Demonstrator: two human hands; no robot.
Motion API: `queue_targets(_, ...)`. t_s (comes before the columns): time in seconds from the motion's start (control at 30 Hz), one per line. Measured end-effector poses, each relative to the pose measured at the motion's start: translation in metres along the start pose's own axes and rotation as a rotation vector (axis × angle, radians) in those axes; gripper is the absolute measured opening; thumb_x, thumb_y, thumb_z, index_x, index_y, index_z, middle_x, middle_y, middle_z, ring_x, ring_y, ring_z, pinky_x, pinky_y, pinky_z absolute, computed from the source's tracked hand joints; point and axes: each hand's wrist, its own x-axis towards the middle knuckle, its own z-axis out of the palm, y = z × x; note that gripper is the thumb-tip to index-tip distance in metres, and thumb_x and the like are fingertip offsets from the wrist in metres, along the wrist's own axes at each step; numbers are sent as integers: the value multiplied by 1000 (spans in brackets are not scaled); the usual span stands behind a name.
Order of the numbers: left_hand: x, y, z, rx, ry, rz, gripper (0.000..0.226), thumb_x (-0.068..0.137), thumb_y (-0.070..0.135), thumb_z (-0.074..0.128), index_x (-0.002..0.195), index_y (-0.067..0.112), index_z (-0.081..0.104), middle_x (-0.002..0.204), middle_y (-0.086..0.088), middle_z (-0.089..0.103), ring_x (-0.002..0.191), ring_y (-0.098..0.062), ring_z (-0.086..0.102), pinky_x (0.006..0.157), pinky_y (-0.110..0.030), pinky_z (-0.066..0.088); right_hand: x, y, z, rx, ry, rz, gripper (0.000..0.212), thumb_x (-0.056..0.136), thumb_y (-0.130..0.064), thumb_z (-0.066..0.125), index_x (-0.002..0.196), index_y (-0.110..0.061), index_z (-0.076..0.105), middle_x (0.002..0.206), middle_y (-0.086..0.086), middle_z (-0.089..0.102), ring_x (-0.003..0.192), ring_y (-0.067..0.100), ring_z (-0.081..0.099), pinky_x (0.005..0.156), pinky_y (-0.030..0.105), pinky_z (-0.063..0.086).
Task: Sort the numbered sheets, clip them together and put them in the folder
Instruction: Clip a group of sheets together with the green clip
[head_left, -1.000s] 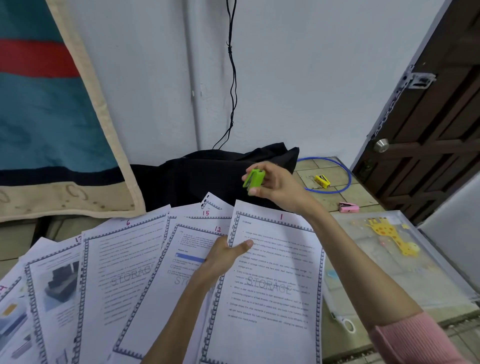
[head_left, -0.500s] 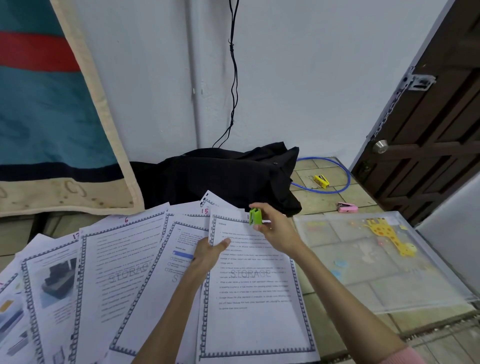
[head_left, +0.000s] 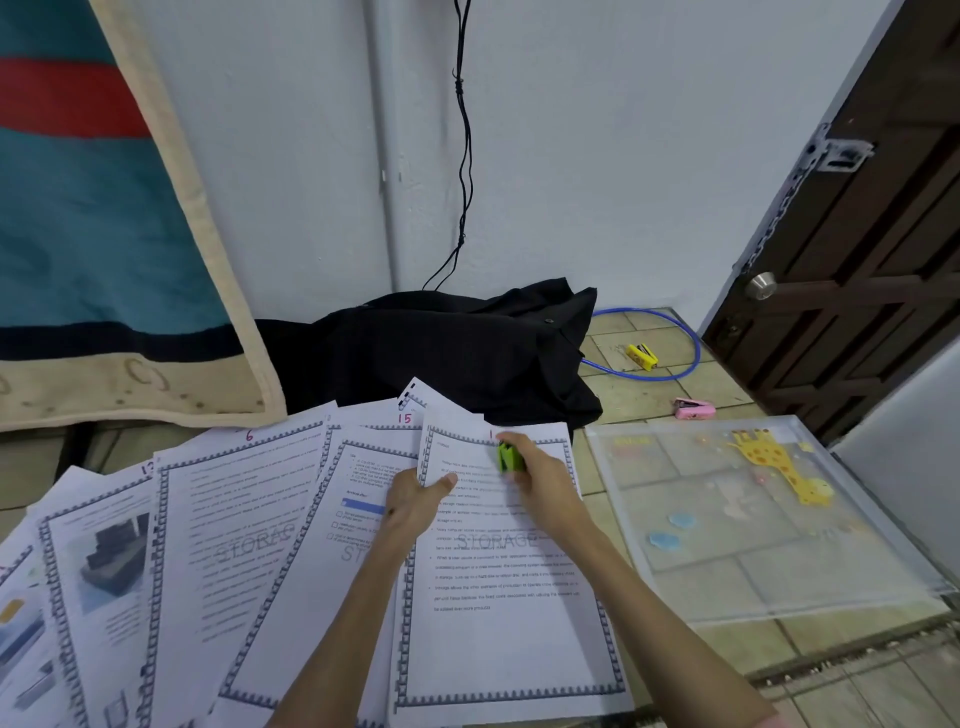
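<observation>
We pinch the green clip (head_left: 510, 457) in our right hand (head_left: 540, 480) over the top edge of sheet 1 (head_left: 506, 613), whose long axis runs toward us; our left hand (head_left: 415, 501) grips its left edge, thumb on top.

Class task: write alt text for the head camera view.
A right hand holds a green clip at the top of sheet 1, while the left hand grips that sheet's left edge. More numbered sheets fan leftward; a clear folder lies to the right.
</observation>
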Motion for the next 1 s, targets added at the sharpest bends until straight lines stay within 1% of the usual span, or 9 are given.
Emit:
queue_targets(0.07,1,-1,0,2,-8,-8,32,87,22,63,114,4,64,117,-14,66,106,-30,62,96,-41,49,4,-1,-2,-24,-31,19,51,89,6,41,133,-19,46,108,10,60,87,14,52,71,18,38)
queue_targets(0.17,2,-1,-1,4,-10,-16,32,87,23,64,114,5,63,116,-13,66,106,-30,62,96,-42,49,6,2,-1,-33,2,-4,53,88,7,41,134,-19,47,107,2,58,93,14,53,78,18,37)
queue_targets(0.27,4,-2,0,1,-20,-24,32,87,23,64,114,5,63,115,-13,66,105,-30,62,95,-43,50,10,5,-3,-56,-47,27,53,87,8,45,132,-19,49,106,8,60,94,22,56,73,19,36)
queue_targets(0.37,4,-1,0,2,-11,-21,33,87,24,63,115,5,62,116,-13,65,106,-30,61,96,-41,49,11,2,-3,-14,-11,10,51,88,7,48,132,-18,49,106,6,61,90,18,57,74,16,37)
queue_targets(0.5,3,-1,1,-4,-18,-10,33,88,22,63,115,4,62,117,-14,65,106,-30,62,96,-42,49,14,5,-2,-3,-102,76,47,86,3,55,127,-18,51,107,5,57,90,19,55,74,21,38)
queue_targets(0.6,1,-1,-1,-37,-39,6,33,88,23,62,114,4,62,111,-8,66,102,-25,61,93,-34,48,24,-4,-11,281,-61,130,42,76,-2,74,110,-16,54,103,9,61,78,15,54,75,28,47)
queue_targets(0.77,-9,8,-4,-81,-122,82,18,88,25,62,104,15,63,94,2,63,91,-14,59,77,-22,45,42,-33,-31,541,44,17,42,73,12,70,110,-1,56,82,1,64,66,-7,61,67,12,50)
queue_targets(0.9,-17,18,1,-61,-202,182,22,88,23,62,108,13,65,98,4,65,92,-12,61,66,-10,45,56,-57,-54,476,-49,-110,37,74,6,72,104,-10,59,89,5,67,80,7,66,80,22,54)
queue_targets(1.0,-19,21,3,-70,-240,220,11,88,24,62,99,23,63,94,10,65,87,-5,61,65,-7,44,65,-63,-68,326,-170,-147,34,75,0,74,103,-15,60,94,8,68,88,16,64,88,29,51)
